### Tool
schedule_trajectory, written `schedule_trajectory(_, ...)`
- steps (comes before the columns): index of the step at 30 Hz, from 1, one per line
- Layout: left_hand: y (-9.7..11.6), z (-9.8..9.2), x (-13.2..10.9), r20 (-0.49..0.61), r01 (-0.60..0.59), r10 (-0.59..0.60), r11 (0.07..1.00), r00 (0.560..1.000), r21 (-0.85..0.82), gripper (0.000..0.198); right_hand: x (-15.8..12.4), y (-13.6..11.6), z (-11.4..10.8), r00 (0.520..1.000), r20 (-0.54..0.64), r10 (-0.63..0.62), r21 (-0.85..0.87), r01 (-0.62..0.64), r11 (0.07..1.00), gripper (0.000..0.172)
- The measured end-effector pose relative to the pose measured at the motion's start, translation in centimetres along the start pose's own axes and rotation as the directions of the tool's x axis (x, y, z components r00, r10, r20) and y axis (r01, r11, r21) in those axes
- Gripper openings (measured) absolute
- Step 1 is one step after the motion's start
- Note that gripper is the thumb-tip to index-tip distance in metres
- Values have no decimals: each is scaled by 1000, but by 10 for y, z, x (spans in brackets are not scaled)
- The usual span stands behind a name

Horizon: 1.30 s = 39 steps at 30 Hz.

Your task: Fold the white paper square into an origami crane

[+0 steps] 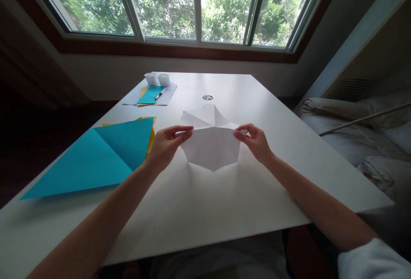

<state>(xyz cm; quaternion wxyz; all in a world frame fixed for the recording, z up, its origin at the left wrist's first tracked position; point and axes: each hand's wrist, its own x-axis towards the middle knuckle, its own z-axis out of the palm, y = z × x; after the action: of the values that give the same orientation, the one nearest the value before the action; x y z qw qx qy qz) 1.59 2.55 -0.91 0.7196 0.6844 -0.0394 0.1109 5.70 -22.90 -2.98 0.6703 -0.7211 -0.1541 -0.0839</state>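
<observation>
A creased white sheet of paper [212, 144], partly folded, is held just above the white table [224, 197] in the middle of the view. My left hand [167, 144] pinches its left edge between thumb and fingers. My right hand [253, 139] pinches its right edge the same way. The far flaps of the sheet rest on the table behind my hands.
A large blue paper [96, 159] lies at the left over a yellow sheet [151, 135]. Farther back are a small blue sheet [150, 94], a pen [159, 94] and two white paper boxes [157, 79]. A round hole [207, 97] marks the tabletop. A bed [362, 133] stands at the right.
</observation>
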Motion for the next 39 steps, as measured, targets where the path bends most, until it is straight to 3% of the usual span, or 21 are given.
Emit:
schedule_trajectory(3,2,2,-2,-91,-110,126,980,988,164,21,-1,-3,-1,988,-36,-149,-212,138,967,19)
schedule_trajectory(6,8,5,-4,-138,-227,296,900,945,373,12,-5,-7,0,972,41,-230,-275,232,933,13)
schedule_trajectory(9,13,7,-6,11,-337,370,835,929,435,5,-11,-14,3,959,114,-258,-305,281,910,12)
schedule_trajectory(13,13,9,-9,286,-469,372,711,883,524,13,-19,-25,9,909,230,-348,-361,412,837,17)
schedule_trajectory(15,14,12,-11,363,-534,391,640,846,552,19,-22,-29,11,884,266,-385,-366,462,808,17)
schedule_trajectory(17,18,15,-14,415,-563,384,629,825,537,23,-24,-32,14,865,290,-410,-366,496,787,15)
schedule_trajectory(19,24,19,-17,414,-526,345,693,842,493,23,-26,-36,16,850,295,-437,-355,522,776,12)
schedule_trajectory(22,33,23,-20,354,-371,231,836,906,404,20,-27,-41,17,836,267,-480,-331,547,768,7)
schedule_trajectory(24,36,25,-22,348,-302,172,880,922,365,17,-27,-46,17,830,277,-485,-312,555,771,3)
schedule_trajectory(31,40,27,-30,351,-213,138,959,926,185,14,-24,-58,13,811,429,-397,-236,525,818,2)
schedule_trajectory(35,42,24,-32,426,-181,99,971,899,157,11,-24,-60,10,856,433,-283,-128,369,920,5)
schedule_trajectory(39,41,22,-28,423,-18,-24,995,906,94,21,-22,-56,11,897,422,-131,-185,227,956,8)
